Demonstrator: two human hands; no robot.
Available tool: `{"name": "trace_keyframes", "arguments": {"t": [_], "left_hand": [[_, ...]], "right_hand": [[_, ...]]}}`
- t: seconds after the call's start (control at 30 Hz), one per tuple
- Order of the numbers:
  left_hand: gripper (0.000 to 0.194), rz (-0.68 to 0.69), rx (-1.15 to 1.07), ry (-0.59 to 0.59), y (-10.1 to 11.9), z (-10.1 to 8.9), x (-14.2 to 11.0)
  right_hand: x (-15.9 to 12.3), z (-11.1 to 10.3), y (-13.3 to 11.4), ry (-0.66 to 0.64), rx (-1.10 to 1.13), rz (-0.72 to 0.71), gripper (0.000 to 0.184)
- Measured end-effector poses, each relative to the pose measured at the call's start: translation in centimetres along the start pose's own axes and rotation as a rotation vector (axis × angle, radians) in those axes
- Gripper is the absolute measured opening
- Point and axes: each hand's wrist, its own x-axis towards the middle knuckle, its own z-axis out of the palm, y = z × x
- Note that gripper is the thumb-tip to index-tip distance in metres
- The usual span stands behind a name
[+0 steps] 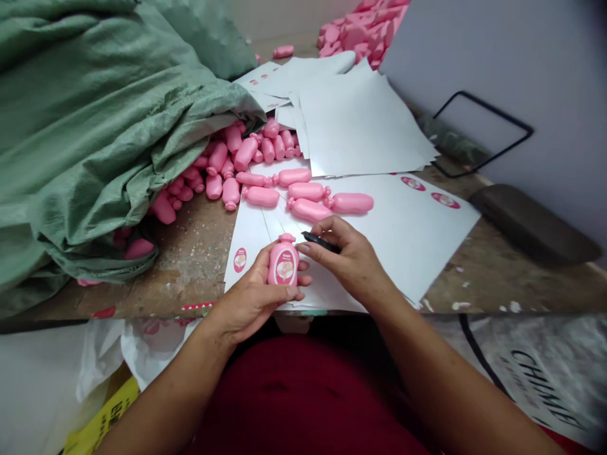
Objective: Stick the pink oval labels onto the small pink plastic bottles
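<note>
Spilling from a green woven sack [95, 139], a heap of bare pink plastic bottles [227, 164] lies on the stained wooden table [199, 265], while the left hand [251, 297] curls around one upright pink bottle [283, 262] bearing an oval label, the only labelled bottle in view. Just beside it, the right hand [348, 256] pinches a slim black tool [320, 241] between thumb and fingers. Further right, unlabelled bottles [351, 203] rest on white sticker sheets [403, 234] with oval pink labels [412, 183] still attached, and another pink heap [365, 28] lies beyond, so nearly all remain bare
</note>
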Motion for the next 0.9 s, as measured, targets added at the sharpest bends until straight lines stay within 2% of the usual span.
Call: {"name": "trace_keyframes", "arguments": {"t": [0.1,0.2,0.3,0.37,0.4,0.47,0.5,0.53,0.6,0.63,0.7,0.73,0.8,0.9], "left_hand": [[0.078,-0.009,0.017,0.028,0.1,-0.5,-0.5],[0.064,-0.003,0.169,0.105,0.4,-2.7,-2.6],[0.047,-0.012,0.570,0.246,0.8,-7.0,-6.8],[0.047,-0.038,0.851,0.372,1.2,-10.2,-10.1],[0.047,-0.007,0.959,0.470,1.6,-11.6,-11.5],[0.051,0.037,1.180,0.626,2.5,-13.4,-13.2],[0.051,0.065,1.268,0.686,3.2,-13.7,-13.3],[0.051,0.099,1.346,0.722,3.9,-13.5,-12.9],[0.047,0.219,1.465,0.718,5.3,-11.8,-10.2],[0.042,0.322,1.520,0.673,5.9,-10.5,-8.1],[0.034,0.560,1.631,0.517,6.7,-7.8,-2.8],[0.035,0.635,1.722,0.434,7.0,-6.5,0.1],[0.040,0.704,1.985,0.369,7.3,-4.5,5.4],[0.039,0.697,2.034,0.345,7.5,-3.4,10.7]], "right_hand": [[0.2,-0.5,0.5,0.048,0.007,-0.003,0.030],[0.1,-1.1,0.5,0.048,-0.003,0.013,0.031],[0.1,-1.8,0.6,0.061,-0.034,0.014,0.031],[0.2,-2.2,0.8,0.076,-0.060,0.013,0.031],[0.2,-2.3,1.1,0.086,-0.080,0.011,0.032],[0.2,-2.4,1.4,0.097,-0.136,-0.004,0.034],[0.2,-2.3,1.6,0.094,-0.175,-0.019,0.034],[0.1,-2.0,1.6,0.083,-0.223,-0.040,0.033],[-0.2,-1.2,1.6,0.040,-0.338,-0.104,0.029],[-0.4,-0.7,1.5,0.014,-0.408,-0.147,0.027],[-0.8,0.5,1.5,-0.035,-0.553,-0.246,0.025],[-1.0,1.1,1.5,-0.060,-0.618,-0.295,0.025],[-1.4,2.1,1.6,-0.120,-0.719,-0.363,0.024],[-1.8,2.7,1.9,-0.226,-0.787,-0.362,0.024]]}}
